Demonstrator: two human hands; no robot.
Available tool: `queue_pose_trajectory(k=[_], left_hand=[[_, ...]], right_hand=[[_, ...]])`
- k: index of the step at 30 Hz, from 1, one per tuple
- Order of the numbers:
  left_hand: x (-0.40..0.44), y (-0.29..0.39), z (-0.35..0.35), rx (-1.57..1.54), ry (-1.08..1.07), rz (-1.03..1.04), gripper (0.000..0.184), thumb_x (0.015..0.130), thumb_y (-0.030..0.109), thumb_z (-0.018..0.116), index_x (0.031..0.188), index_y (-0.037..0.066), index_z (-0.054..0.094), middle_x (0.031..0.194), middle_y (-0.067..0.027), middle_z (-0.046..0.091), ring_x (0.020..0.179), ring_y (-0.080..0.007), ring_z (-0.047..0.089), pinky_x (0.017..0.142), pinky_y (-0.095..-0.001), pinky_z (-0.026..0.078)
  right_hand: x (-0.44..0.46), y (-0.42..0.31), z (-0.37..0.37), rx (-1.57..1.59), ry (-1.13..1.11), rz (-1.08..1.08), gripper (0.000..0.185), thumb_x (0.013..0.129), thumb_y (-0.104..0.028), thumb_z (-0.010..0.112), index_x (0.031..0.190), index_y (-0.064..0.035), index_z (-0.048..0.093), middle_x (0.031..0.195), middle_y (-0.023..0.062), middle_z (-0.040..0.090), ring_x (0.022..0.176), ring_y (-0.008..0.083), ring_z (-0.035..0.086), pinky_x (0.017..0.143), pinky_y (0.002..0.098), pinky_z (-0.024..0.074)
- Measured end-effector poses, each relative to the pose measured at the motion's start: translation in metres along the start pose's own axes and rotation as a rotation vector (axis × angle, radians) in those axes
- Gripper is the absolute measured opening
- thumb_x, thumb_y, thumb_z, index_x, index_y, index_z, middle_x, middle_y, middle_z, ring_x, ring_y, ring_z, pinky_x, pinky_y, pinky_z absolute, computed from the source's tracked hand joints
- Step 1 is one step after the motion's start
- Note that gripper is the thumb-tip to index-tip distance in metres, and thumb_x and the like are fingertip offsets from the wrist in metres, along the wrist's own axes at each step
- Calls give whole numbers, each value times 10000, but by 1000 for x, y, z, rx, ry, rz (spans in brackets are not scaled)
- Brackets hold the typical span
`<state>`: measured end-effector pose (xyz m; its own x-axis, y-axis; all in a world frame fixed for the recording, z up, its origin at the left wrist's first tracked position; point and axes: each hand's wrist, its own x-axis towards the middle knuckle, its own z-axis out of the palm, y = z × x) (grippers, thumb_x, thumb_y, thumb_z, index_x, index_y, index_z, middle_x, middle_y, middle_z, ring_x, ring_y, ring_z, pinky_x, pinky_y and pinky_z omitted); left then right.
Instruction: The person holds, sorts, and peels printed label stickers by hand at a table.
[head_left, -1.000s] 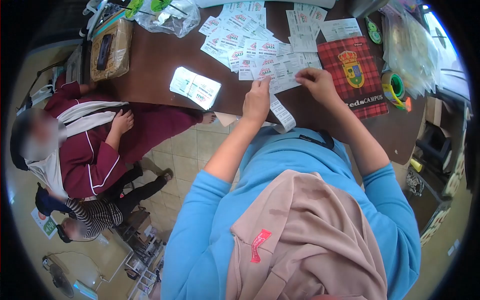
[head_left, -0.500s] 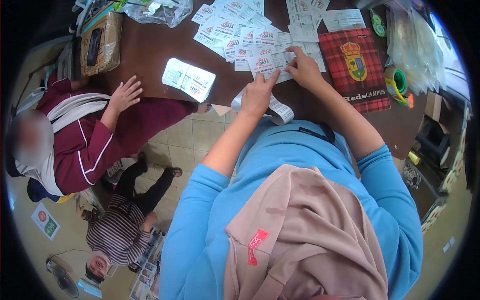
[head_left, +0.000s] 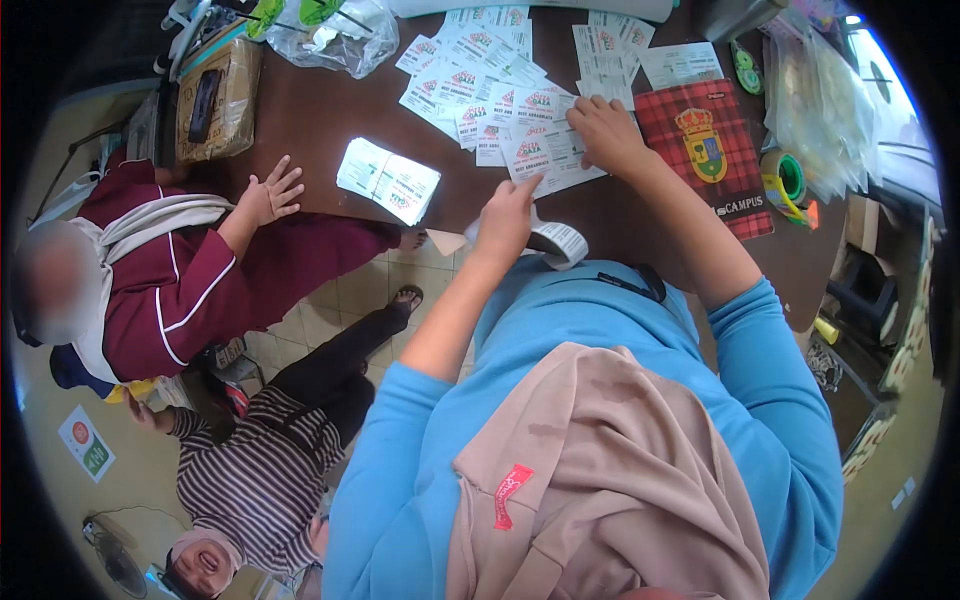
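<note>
At upper centre, I had the left hand [head_left: 506, 218] at the lower edge of the front card [head_left: 553, 158], the right hand [head_left: 611, 138] curled over its right side; I couldn't tell whether either pinched. I judged this steadying, calling for light fingertips.

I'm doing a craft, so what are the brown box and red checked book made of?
The brown box looks like cardboard: dull brown, with shiny, creased patches, maybe tape. The red checked book has a flat, printed cover, probably smooth card.
</note>
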<state>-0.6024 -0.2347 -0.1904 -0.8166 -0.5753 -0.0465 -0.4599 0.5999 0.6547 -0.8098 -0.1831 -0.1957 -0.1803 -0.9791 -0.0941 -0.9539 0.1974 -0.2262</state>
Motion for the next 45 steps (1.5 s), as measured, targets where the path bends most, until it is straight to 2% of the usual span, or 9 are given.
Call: queue_pose_trajectory(k=[8, 15, 19, 21, 26, 32, 36, 42, 45], left_hand=[[-20, -3, -29, -538, 64, -418, 262, 790, 66, 556, 1049, 47, 589, 726, -61, 597, 639, -90, 550, 613, -243, 455], [-14, 6, -35, -624, 13, -501, 258, 784, 79, 562, 1038, 52, 596, 712, -29, 579, 638, -72, 537, 608, -228, 447], [-6, 12, -38, -527, -17, -498, 238, 780, 106, 560, 1007, 48, 607, 708, -47, 591, 636, -91, 553, 612, -241, 453], [3, 18, -35, -437, -45, -482, 237, 774, 165, 565, 972, 46, 616, 721, -96, 612, 652, -165, 591, 626, -278, 462], [40, 39, -13, -262, -130, -326, 298, 780, 226, 577, 1003, 29, 603, 705, -121, 606, 661, -197, 587, 632, -288, 456], [75, 48, 33, -124, -266, -264, 477, 734, 208, 608, 1139, -5, 473, 824, -221, 603, 809, -356, 586, 726, -411, 459], [74, 37, 48, 56, -224, -197, 700, 709, 195, 632, 1292, 19, 288, 854, -222, 603, 812, -372, 585, 743, -441, 449], [78, 53, 14, 203, -435, -286, 701, 709, 165, 649, 1305, 90, 287, 872, -246, 586, 831, -411, 561, 733, -461, 445], [77, 47, 10, 253, -438, -252, 666, 705, 166, 655, 1277, 107, 319, 853, -244, 587, 820, -408, 564, 722, -461, 448]], right_hand=[[7, 0, -3, 52, -9, -51, 565, 476, -97, 769, 983, -123, 522, 923, 47, 554, 968, 237, 484, 794, 378, 350], [-5, -2, -4, 34, 222, -60, 341, 571, -163, 729, 875, -117, 581, 864, 50, 556, 934, 231, 485, 805, 383, 322], [2, 0, -17, 435, 280, 94, 163, 664, -186, 697, 733, -59, 623, 714, 49, 600, 824, 175, 513, 772, 338, 344], [12, 21, -16, 1340, 156, 323, 155, 721, -163, 670, 754, -22, 614, 714, 20, 606, 707, 119, 536, 671, 278, 397], [19, 65, -6, 1470, 458, 665, 234, 745, -159, 654, 873, 24, 583, 701, 58, 612, 601, 138, 562, 556, 258, 442], [0, 66, -21, 196, 498, 533, 490, 679, -267, 690, 1074, -44, 503, 969, 175, 545, 908, 304, 547, 732, 404, 446], [-27, 17, -7, 113, 154, 488, 473, 634, -313, 688, 1021, -99, 519, 1019, 128, 476, 941, 309, 458, 737, 417, 403], [-7, 39, 23, 75, 382, 235, 529, 588, -286, 719, 1052, -109, 534, 1103, 144, 454, 996, 306, 442, 813, 410, 362], [-1, 79, -2, 266, 468, 395, 559, 595, -310, 718, 1075, -100, 522, 1105, 152, 452, 1009, 308, 432, 834, 410, 343]])
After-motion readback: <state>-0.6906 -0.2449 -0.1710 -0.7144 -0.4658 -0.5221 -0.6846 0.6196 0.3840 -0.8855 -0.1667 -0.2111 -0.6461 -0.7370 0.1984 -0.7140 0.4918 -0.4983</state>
